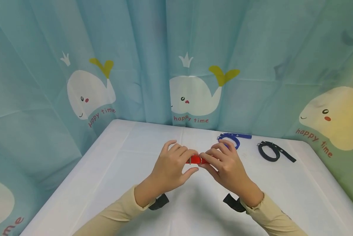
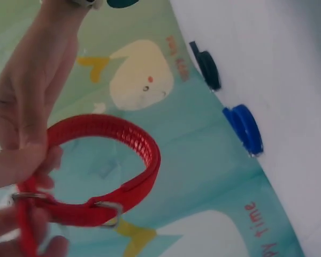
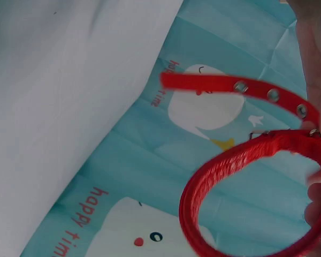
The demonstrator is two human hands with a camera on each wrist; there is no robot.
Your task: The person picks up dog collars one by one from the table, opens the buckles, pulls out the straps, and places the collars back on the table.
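Both hands hold a red dog collar (image 1: 195, 159) in the air over the table, bent into a loop. My left hand (image 1: 170, 167) grips it near the metal buckle (image 2: 32, 197), with index finger above and thumb below in the head view. From the other side my right hand (image 1: 228, 167) pinches the band between thumb and fingers. Part of the loop is hidden behind the hands in the head view. In the right wrist view the strap's free end (image 3: 203, 83), with metal eyelets, sticks out past the loop. A metal D-ring (image 2: 116, 213) hangs on the band.
A blue collar (image 1: 236, 143) and a black collar (image 1: 262, 154) lie at the back right of the white table (image 1: 129, 157). A blue curtain (image 1: 150, 65) with whale prints hangs around its far side and both flanks.
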